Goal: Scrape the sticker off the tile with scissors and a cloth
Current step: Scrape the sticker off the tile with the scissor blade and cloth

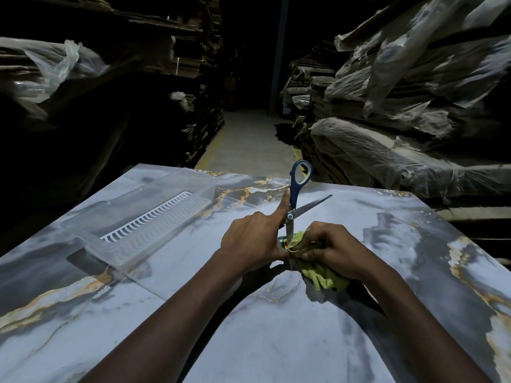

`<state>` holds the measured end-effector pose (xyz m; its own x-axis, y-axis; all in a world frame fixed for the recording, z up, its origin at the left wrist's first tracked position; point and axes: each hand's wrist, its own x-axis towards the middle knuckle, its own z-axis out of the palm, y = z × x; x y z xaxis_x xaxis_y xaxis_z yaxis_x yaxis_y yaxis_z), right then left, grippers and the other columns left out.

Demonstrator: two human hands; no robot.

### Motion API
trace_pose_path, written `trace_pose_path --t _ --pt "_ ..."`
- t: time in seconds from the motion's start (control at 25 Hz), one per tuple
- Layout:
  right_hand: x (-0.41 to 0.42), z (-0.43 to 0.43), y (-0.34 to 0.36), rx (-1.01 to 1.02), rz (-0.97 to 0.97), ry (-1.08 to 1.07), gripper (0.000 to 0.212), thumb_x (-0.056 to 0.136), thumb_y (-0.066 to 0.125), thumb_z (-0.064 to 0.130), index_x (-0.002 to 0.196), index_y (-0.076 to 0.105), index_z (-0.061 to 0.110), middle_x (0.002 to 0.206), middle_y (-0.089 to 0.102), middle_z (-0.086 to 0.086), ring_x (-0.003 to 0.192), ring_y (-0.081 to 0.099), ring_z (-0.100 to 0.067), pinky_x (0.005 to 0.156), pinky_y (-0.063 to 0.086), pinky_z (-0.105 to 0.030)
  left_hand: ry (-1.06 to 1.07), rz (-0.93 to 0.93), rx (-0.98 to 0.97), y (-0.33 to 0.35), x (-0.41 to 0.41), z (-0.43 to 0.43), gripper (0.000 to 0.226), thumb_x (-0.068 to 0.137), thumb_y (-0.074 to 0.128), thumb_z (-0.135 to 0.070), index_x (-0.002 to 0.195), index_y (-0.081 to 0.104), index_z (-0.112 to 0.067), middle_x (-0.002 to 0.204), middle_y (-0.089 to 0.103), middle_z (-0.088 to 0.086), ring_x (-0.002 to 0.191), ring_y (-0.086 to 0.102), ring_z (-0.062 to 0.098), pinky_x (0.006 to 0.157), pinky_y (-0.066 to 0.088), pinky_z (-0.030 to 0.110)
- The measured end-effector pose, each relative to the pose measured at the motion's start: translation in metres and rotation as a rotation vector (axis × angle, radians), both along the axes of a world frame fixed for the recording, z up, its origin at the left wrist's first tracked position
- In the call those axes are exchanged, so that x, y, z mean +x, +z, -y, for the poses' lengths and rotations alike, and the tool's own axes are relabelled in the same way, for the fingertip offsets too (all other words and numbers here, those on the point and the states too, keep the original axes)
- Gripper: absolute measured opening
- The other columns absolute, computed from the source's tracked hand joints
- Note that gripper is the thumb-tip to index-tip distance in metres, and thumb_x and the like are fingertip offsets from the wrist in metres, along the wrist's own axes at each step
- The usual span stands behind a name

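A marbled grey tile (359, 244) with gold veins fills the foreground. My left hand (253, 239) grips open blue-handled scissors (297, 194), its index finger stretched up along one handle. One blade points down onto a small red, green and white sticker (284, 245) on the tile; the other blade sticks out to the right. My right hand (329, 248) holds a yellow-green cloth (323, 275) bunched right beside the blade tip and the sticker. The cloth covers part of the sticker.
A clear plastic box (143, 219) with a white slotted insert lies on the tile at the left. Stacks of plastic-wrapped boards (401, 106) rise on the right, dark stacks on the left, with a narrow floor aisle (249, 139) behind the tile.
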<state>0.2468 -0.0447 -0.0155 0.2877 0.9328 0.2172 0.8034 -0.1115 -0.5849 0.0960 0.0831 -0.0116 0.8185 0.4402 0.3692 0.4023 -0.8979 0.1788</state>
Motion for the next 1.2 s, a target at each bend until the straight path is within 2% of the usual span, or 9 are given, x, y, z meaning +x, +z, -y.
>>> trace_pose_path --t 0.16,0.24,0.36,0.52,0.68,0.88,1.0,1.08,1.2 --pt "-0.011 -0.003 0.002 0.285 0.095 -0.107 0.03 0.077 0.065 0.024 0.099 0.066 0.044 0.086 0.057 0.01 0.084 0.059 -0.015 0.069 0.052 -0.043 0.002 -0.003 0.006 -0.001 0.001 -0.001 0.118 0.073 0.066 -0.068 0.146 -0.022 -0.04 0.095 0.065 0.008 0.083 0.061 0.03 0.055 0.04 0.031" --pt "-0.014 -0.006 0.004 0.245 0.206 -0.152 0.036 0.08 0.061 0.02 0.105 0.063 0.045 0.088 0.055 0.009 0.085 0.058 -0.016 0.068 0.051 -0.041 0.013 -0.001 0.001 -0.001 0.001 -0.002 0.116 0.074 0.066 -0.067 0.148 -0.019 -0.039 0.094 0.064 0.008 0.082 0.06 0.029 0.056 0.04 0.031" --pt "-0.018 -0.003 0.006 0.115 0.273 -0.153 0.027 0.084 0.062 0.021 0.102 0.067 0.042 0.088 0.053 0.008 0.086 0.056 -0.017 0.067 0.049 -0.037 0.026 -0.004 -0.018 0.0 0.0 -0.001 0.115 0.075 0.067 -0.063 0.148 -0.018 -0.039 0.096 0.064 0.009 0.082 0.06 0.029 0.057 0.041 0.031" --pt "-0.026 -0.003 0.007 0.25 0.373 -0.232 0.023 0.086 0.063 0.025 0.103 0.07 0.039 0.091 0.053 0.003 0.085 0.052 -0.019 0.061 0.044 -0.031 0.029 0.016 0.031 -0.002 0.002 0.0 0.112 0.077 0.067 -0.057 0.148 -0.018 -0.039 0.094 0.065 0.008 0.079 0.06 0.028 0.056 0.042 0.03" --pt "-0.028 -0.001 0.013 -0.006 0.503 -0.166 0.023 0.087 0.059 0.029 0.102 0.066 0.045 0.094 0.051 0.009 0.091 0.051 -0.015 0.061 0.037 -0.029 0.04 0.036 0.005 -0.002 0.001 -0.003 0.107 0.08 0.064 -0.054 0.149 -0.017 -0.038 0.091 0.064 0.006 0.069 0.053 0.023 0.055 0.042 0.03" --pt "-0.028 -0.002 0.012 0.224 0.317 -0.218 0.024 0.085 0.063 0.027 0.103 0.069 0.042 0.094 0.057 0.003 0.087 0.055 -0.019 0.064 0.049 -0.036 0.038 0.021 0.017 0.0 0.0 0.002 0.109 0.079 0.066 -0.051 0.148 -0.018 -0.039 0.082 0.058 0.006 0.068 0.051 0.025 0.055 0.04 0.03" --pt "-0.024 -0.003 0.01 0.078 0.381 -0.197 0.023 0.084 0.063 0.025 0.097 0.067 0.044 0.091 0.053 0.007 0.085 0.053 -0.015 0.063 0.048 -0.035 0.048 0.016 0.004 0.001 0.0 0.001 0.11 0.079 0.066 -0.057 0.149 -0.017 -0.038 0.093 0.064 0.009 0.078 0.059 0.028 0.056 0.039 0.03" --pt "-0.017 0.001 0.008 -0.053 0.297 -0.121 0.021 0.082 0.064 0.026 0.092 0.068 0.044 0.088 0.054 0.01 0.084 0.055 -0.013 0.066 0.049 -0.037 0.041 0.007 -0.016 0.001 0.0 0.002 0.111 0.077 0.065 -0.062 0.149 -0.017 -0.038 0.096 0.065 0.01 0.08 0.06 0.029 0.056 0.038 0.03" --pt "-0.014 0.002 0.007 0.082 0.12 -0.092 0.02 0.078 0.063 0.037 0.094 0.066 0.048 0.084 0.056 0.01 0.082 0.057 -0.01 0.069 0.05 -0.042 0.038 -0.009 -0.033 0.001 0.001 0.003 0.115 0.074 0.065 -0.066 0.147 -0.019 -0.04 0.094 0.064 0.009 0.082 0.061 0.03 0.056 0.04 0.031"
